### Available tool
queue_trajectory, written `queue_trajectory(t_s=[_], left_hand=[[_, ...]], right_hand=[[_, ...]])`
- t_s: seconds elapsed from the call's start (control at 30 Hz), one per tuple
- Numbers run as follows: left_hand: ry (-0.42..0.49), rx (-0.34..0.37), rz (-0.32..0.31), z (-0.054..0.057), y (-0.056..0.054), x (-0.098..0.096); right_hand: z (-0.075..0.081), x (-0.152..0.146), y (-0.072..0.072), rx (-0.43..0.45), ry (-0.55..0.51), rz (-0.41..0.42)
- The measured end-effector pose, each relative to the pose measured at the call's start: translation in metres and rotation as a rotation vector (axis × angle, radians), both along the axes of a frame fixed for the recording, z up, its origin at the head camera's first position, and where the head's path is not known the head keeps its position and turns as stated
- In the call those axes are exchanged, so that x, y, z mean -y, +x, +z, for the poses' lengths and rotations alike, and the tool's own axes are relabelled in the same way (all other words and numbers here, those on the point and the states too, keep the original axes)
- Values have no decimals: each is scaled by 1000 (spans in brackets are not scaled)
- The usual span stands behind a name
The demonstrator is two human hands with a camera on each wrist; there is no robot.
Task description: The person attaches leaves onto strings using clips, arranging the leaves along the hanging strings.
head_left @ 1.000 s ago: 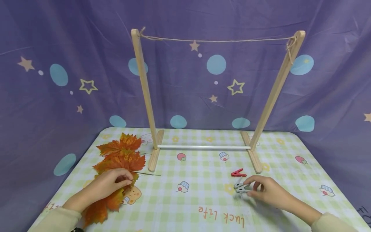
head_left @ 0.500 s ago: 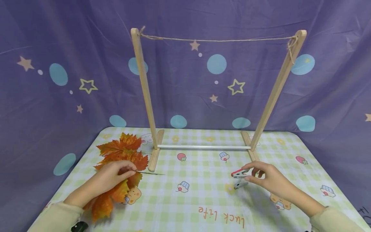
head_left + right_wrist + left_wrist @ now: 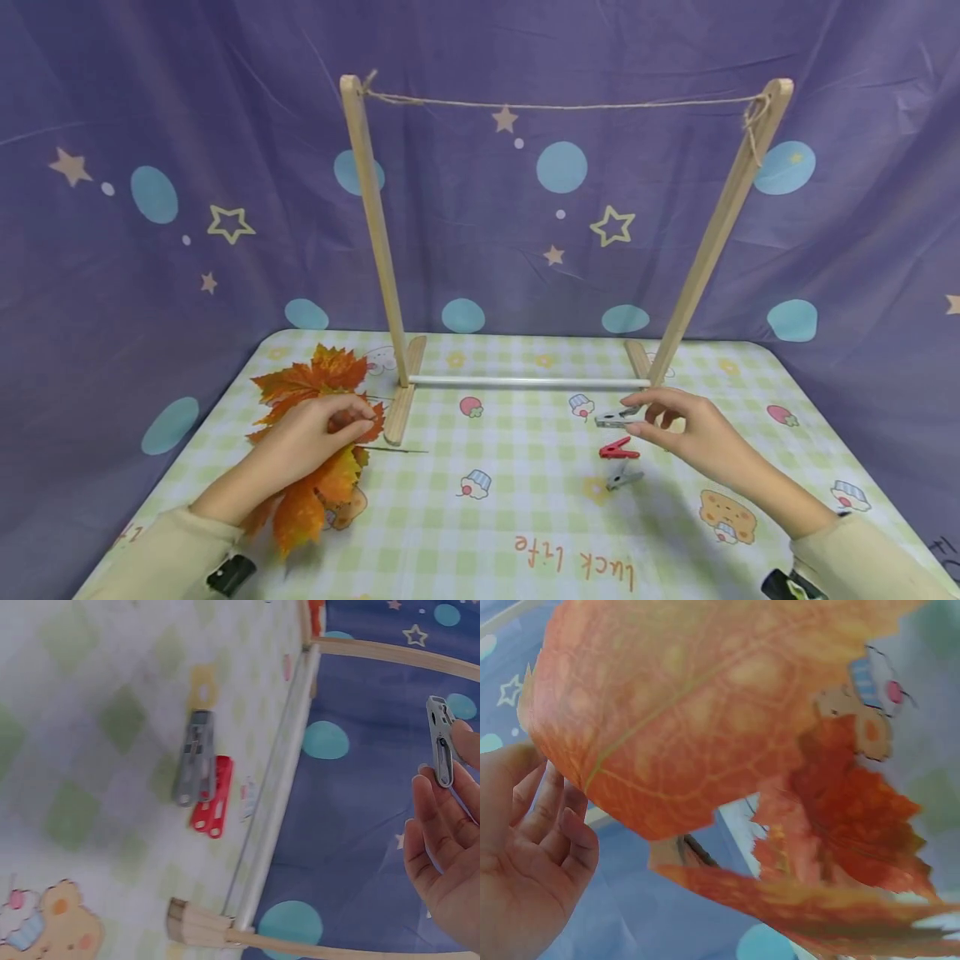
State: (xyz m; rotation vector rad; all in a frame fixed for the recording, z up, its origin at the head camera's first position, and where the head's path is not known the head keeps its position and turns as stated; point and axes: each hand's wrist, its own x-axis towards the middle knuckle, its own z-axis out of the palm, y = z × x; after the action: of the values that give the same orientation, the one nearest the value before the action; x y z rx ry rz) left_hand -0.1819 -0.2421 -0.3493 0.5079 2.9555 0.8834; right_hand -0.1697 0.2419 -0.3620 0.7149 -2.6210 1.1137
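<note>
My left hand (image 3: 322, 437) pinches an orange and yellow artificial maple leaf (image 3: 318, 492) near its base, and the blade hangs below the fingers. In the left wrist view, this leaf (image 3: 682, 712) fills much of the picture and hides the fingertips. More orange leaves (image 3: 311, 379) lie on the table behind and under that hand, with thin dark stems reaching right. Between thumb and fingers, my right hand (image 3: 701, 429) holds a grey clothespin (image 3: 613, 419) above the table. Below it lie a red clothespin (image 3: 619, 449) and a second grey clothespin (image 3: 626, 479).
A wooden frame has a left post (image 3: 378, 242) and a right post (image 3: 712, 242). A twine line (image 3: 562, 106) joins their tops, and a white rod (image 3: 525, 381) their feet. Checkered cloth (image 3: 420, 533) covers the table; a purple curtain (image 3: 465, 225) surrounds it.
The left hand has risen slightly and moved right, bringing the leaf with it. The right hand has lifted the grey clothespin away from the other two and carried it toward the frame.
</note>
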Motion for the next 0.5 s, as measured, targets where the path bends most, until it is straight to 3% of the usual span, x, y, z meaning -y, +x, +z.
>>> queue_trajectory(t_s=[0.17, 0.5], left_hand=[[-2, -62, 8, 6, -3, -11], [42, -179, 13, 18, -10, -34]], right_hand=[[11, 6, -3, 14, -40, 4], [27, 16, -11, -93, -68, 4]])
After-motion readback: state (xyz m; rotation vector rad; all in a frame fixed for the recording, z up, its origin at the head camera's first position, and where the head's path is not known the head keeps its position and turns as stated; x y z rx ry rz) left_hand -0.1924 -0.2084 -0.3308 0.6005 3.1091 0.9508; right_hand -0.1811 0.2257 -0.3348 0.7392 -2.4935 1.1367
